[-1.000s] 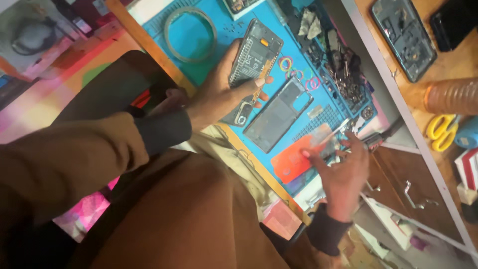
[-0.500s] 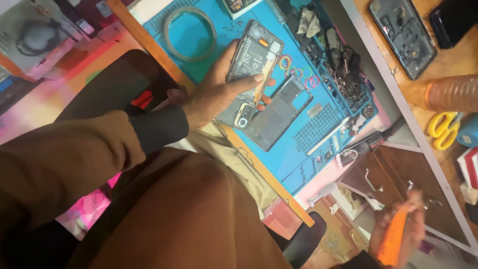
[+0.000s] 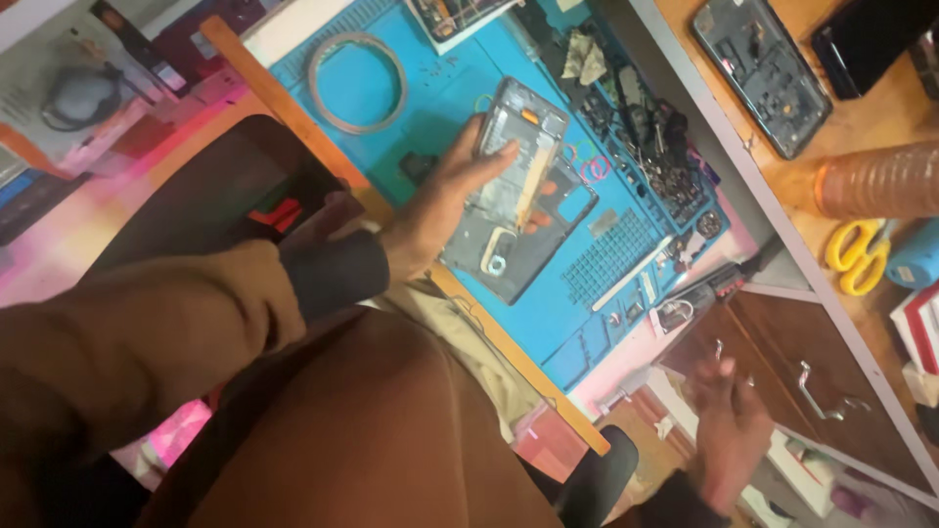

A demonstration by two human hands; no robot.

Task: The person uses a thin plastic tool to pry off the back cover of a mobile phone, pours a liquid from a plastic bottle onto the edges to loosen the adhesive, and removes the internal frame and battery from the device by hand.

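My left hand (image 3: 440, 210) rests on an opened phone (image 3: 518, 196) with its back off, thumb and fingers gripping its edges. The phone lies on a blue work mat (image 3: 430, 88), over a dark panel. My right hand (image 3: 729, 430) hangs low at the lower right, off the mat and in front of the brown drawers (image 3: 822, 381). It is blurred, its fingers are spread and nothing shows in it. My brown sleeves fill the lower left.
A grey wire ring (image 3: 357, 83) lies on the mat's far end, with small parts and tools along its right side. The shelf holds another phone frame (image 3: 763, 68), an orange bottle (image 3: 880, 181) and yellow scissors (image 3: 856, 254). A black chair back (image 3: 225, 186) stands at left.
My right hand has left the mat's edge and dropped to the lower right. It held an orange piece half a second ago; that piece no longer shows. The left hand has stayed on the phone.
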